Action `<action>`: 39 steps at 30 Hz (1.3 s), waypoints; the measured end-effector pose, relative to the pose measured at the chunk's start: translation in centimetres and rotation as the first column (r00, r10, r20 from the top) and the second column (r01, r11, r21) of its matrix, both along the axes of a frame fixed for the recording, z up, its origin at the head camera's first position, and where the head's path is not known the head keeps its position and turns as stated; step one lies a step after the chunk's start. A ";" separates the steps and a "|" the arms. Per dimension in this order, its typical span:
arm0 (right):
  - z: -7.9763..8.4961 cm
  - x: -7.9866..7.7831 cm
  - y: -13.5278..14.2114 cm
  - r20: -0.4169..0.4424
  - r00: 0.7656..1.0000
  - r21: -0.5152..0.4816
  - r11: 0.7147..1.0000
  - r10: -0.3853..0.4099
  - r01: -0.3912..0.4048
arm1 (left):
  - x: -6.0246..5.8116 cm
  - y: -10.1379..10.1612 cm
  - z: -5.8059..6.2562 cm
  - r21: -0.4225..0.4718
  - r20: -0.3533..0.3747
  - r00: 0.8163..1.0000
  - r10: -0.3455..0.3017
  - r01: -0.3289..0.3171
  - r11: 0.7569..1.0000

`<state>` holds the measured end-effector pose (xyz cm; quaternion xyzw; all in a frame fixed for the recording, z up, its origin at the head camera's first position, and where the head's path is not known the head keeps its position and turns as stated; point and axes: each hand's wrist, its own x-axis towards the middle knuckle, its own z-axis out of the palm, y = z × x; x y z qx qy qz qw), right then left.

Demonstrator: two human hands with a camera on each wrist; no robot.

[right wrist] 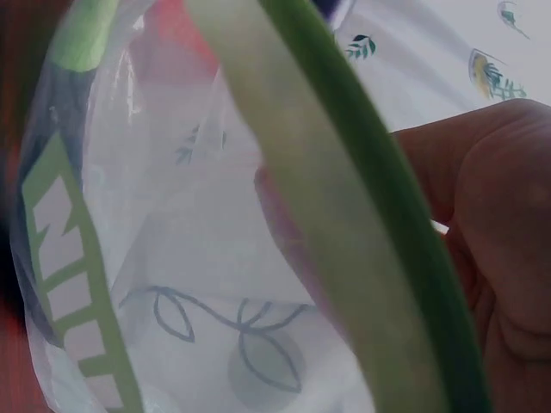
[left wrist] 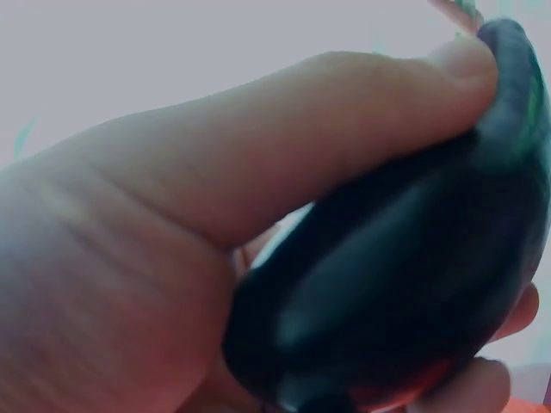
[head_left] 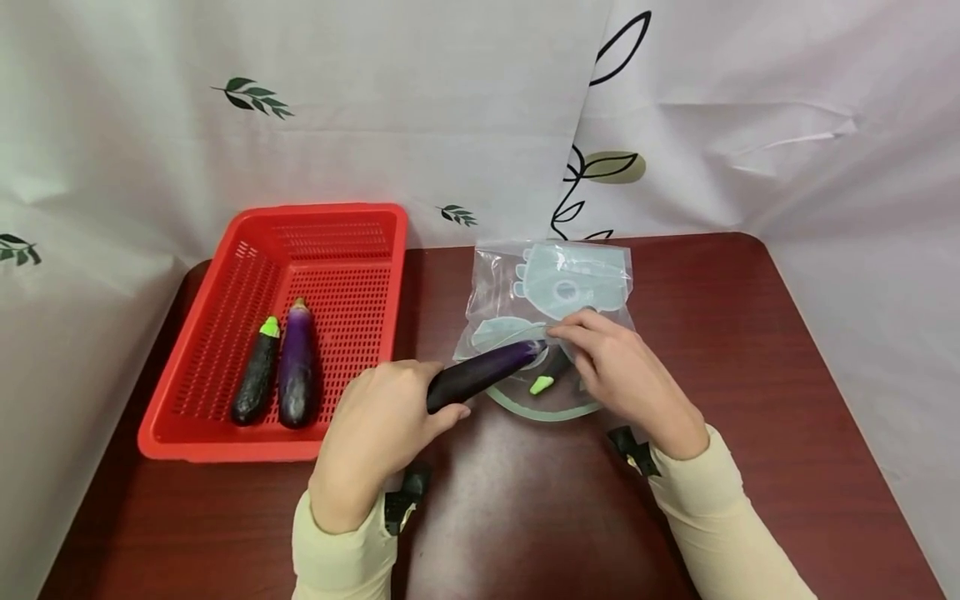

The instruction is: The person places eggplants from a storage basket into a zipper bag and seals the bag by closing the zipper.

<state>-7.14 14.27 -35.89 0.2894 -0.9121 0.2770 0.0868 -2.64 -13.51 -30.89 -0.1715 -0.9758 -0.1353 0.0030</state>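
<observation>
The tabletop [head_left: 750,333] is used as the support for all items. On its left side, a red basket [head_left: 240,452] is placed; a purple eggplant [head_left: 298,367] and a shorter green-tipped vegetable [head_left: 257,375] are contained in it, side by side. Beyond the basket's right side, a clear printed bag [head_left: 491,287] is laid, through whose film a second green-tipped vegetable [head_left: 542,385] is seen. The bag's edge is pinched between thumb and fingers of the right hand [head_left: 626,375]; if that pinch is loosened, the mouth may be collapsed. The held eggplant [head_left: 483,371] is gripped by the curled left hand [head_left: 382,425] and pointed at the mouth; whether its tip lies inside cannot be told. The film may be snagged or torn by the stem if misaligned.
</observation>
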 end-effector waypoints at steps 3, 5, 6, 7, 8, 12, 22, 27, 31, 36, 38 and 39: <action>0.1 -0.1 0.0 -0.006 1.000 0.002 1.000 0.000 0.000 | -0.2 0.5 -0.2 -0.007 -0.022 1.000 0.014 -0.014 1.000; 0.2 -0.2 0.0 -0.012 1.000 0.001 1.000 -0.005 0.005 | -0.3 0.9 -0.4 -0.011 -0.046 0.999 0.025 -0.025 1.000; 0.3 -0.3 0.0 -0.016 1.000 0.002 1.000 -0.008 0.008 | -0.3 1.1 -0.5 -0.011 -0.058 0.998 0.030 -0.030 0.999; 0.3 -0.3 0.1 -0.020 1.000 0.002 1.000 -0.012 0.012 | -0.4 1.3 -0.6 -0.011 -0.067 0.997 0.034 -0.035 0.999; 0.4 -0.4 0.1 -0.022 1.000 0.002 1.000 -0.014 0.014 | -0.4 1.4 -0.7 -0.014 -0.079 0.996 0.035 -0.036 0.999; 0.4 -0.4 0.0 -0.018 1.000 0.002 1.000 -0.015 0.015 | -0.5 2.2 -1.1 -0.019 -0.120 0.992 0.032 -0.035 0.999; 0.0 0.2 -0.6 -0.024 1.000 -0.008 1.000 0.002 -0.002 | 0.0 3.2 -1.9 -0.038 -0.207 0.974 0.091 -0.101 0.994; -0.3 0.9 -0.7 -0.048 0.999 -0.011 1.000 -0.009 0.009 | 0.5 4.0 -2.4 0.011 -0.275 0.949 0.152 -0.155 0.988; -0.3 1.2 -0.7 -0.063 0.998 -0.017 1.000 -0.025 0.024 | 0.6 4.7 -2.7 0.088 -0.322 0.926 0.198 -0.178 0.980; -0.2 1.1 -0.7 -0.073 0.997 -0.020 1.000 -0.017 0.016 | 0.6 5.4 -3.0 0.177 -0.319 0.905 0.283 -0.236 0.955; -0.2 1.0 -0.8 -0.080 0.997 -0.021 1.000 -0.010 0.009 | 0.7 5.5 -3.1 0.196 -0.305 0.903 0.302 -0.251 0.948; -0.2 1.0 -0.8 -0.083 0.997 -0.023 1.000 -0.008 0.006 | 0.6 5.6 -3.1 0.199 -0.302 0.903 0.305 -0.254 0.947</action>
